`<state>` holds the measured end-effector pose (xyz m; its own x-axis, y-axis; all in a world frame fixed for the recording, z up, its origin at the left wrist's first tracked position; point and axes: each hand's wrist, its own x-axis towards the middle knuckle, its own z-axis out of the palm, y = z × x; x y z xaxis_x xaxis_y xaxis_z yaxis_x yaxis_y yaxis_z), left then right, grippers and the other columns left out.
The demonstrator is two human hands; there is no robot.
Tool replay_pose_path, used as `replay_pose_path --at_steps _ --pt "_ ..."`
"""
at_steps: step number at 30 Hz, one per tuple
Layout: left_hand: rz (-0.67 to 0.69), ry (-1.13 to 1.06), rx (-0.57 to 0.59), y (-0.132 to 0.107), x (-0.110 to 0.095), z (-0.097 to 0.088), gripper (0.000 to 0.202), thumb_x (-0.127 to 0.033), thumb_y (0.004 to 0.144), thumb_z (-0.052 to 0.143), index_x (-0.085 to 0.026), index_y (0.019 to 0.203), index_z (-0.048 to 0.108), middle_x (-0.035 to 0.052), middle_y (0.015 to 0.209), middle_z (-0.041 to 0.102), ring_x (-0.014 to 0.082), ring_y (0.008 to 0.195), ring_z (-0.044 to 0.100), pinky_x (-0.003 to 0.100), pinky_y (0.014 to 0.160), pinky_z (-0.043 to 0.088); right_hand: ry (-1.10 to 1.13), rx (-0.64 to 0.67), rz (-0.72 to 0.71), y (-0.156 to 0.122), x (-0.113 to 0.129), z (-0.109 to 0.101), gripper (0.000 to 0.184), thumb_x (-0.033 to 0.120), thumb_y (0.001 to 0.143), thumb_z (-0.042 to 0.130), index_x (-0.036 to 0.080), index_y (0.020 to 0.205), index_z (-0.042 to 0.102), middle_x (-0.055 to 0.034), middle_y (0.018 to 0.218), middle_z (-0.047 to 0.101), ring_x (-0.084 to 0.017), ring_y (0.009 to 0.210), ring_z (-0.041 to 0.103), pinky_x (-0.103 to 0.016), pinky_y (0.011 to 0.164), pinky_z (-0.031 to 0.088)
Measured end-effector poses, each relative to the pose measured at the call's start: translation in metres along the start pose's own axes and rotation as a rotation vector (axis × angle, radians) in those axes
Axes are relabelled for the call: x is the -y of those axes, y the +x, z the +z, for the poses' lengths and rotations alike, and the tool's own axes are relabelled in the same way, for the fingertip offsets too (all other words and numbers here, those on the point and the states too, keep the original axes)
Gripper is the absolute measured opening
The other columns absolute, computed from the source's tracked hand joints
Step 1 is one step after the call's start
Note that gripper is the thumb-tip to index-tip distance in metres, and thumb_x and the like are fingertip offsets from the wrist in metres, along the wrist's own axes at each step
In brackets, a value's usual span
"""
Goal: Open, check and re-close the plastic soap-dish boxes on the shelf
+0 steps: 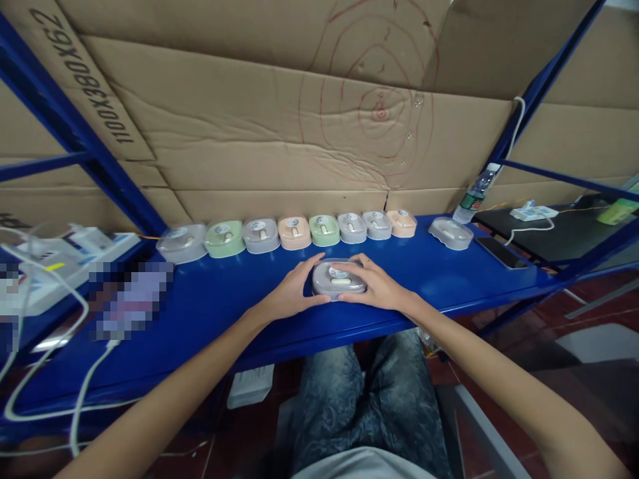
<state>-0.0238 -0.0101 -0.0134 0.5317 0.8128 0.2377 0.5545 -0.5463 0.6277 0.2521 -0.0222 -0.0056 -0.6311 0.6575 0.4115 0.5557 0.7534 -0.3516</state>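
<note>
Cupping a small grey box [339, 279] from both sides, the person sits with knees in jeans [359, 399] under a blue shelf [224, 299] that runs across the middle of the frame. The box rests flat on the shelf at centre frame, near the front edge, with its clear lid upward and a round sticker and a pale oblong piece showing through.

The left hand [292, 289] wraps the box's left end, fingers curled round the back and thumb along the front. The right hand [377, 286] mirrors it on the right end, its fingers laid partly over the lid. Both hands are closed on the box, so it looks pinned between the palms and pressed down onto the shelf, a hold that keeps a light, smooth thing from sliding.

Behind the hands, a row of like boxes [294, 233] in grey, green and peach stands side by side against the cardboard wall [249, 133], well apart from the held one and all facing the same way, which reads as a tidy line-up, not a loose pile. One clear-lidded box [450, 233] sits alone to the right of the row, near a dark phone [500, 253] lying flat and a water bottle [476, 193] leaning at the shelf's upright.

At the left of the frame a white power strip [74, 249] lies on the shelf, and a white cable [84, 392] loops over the front edge.
</note>
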Motion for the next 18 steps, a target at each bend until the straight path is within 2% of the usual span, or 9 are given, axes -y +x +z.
replay_pose_path --at_steps 3,6,10,14,18 --pt "0.014 0.014 0.017 0.000 0.000 0.000 0.100 -0.057 0.086 0.078 -0.028 0.167 0.027 0.0158 0.168 0.042 0.0396 0.154 0.042 0.058 0.125 0.033 -0.050 -0.017 0.071 -0.001 0.005 0.004 0.075 0.064 0.093 0.074 0.034 0.158 0.053 -0.0126 0.131 0.057 -0.030 0.121 0.061 -0.048 0.103 0.056" --pt "0.025 0.023 0.027 0.000 0.001 0.001 0.100 -0.056 0.088 0.077 -0.030 0.169 0.023 0.0146 0.170 0.040 0.0391 0.155 0.040 0.059 0.126 0.032 -0.228 -0.071 0.132 0.000 0.013 0.012 0.077 0.070 0.090 0.072 0.034 0.156 0.056 -0.0147 0.124 0.060 -0.033 0.112 0.064 -0.053 0.099 0.055" --pt "0.063 0.010 0.035 -0.001 -0.002 0.001 0.115 -0.058 0.087 0.079 -0.031 0.172 0.007 0.0147 0.172 0.036 0.0378 0.160 0.031 0.060 0.129 0.027 -0.366 -0.120 0.164 -0.003 0.015 0.015 0.078 0.073 0.089 0.072 0.034 0.155 0.058 -0.0135 0.113 0.064 -0.034 0.105 0.064 -0.051 0.095 0.054" --pt "0.015 0.013 0.047 -0.002 -0.007 -0.001 0.119 -0.065 0.085 0.078 -0.031 0.173 0.005 0.0144 0.179 0.020 0.0385 0.164 0.020 0.059 0.131 0.024 -0.470 -0.186 0.300 -0.031 -0.006 -0.006 0.070 0.070 0.094 0.067 0.029 0.151 0.061 -0.0155 0.112 0.064 -0.034 0.102 0.065 -0.049 0.090 0.053" --pt "-0.030 0.031 0.077 -0.001 -0.008 -0.002 0.117 -0.069 0.086 0.076 -0.031 0.173 0.008 0.0130 0.180 0.014 0.0406 0.165 0.015 0.061 0.131 0.023 -0.633 -0.284 0.526 -0.075 -0.048 -0.043 0.069 0.070 0.097 0.057 0.023 0.147 0.063 -0.0193 0.112 0.066 -0.041 0.106 0.062 -0.060 0.093 0.050"
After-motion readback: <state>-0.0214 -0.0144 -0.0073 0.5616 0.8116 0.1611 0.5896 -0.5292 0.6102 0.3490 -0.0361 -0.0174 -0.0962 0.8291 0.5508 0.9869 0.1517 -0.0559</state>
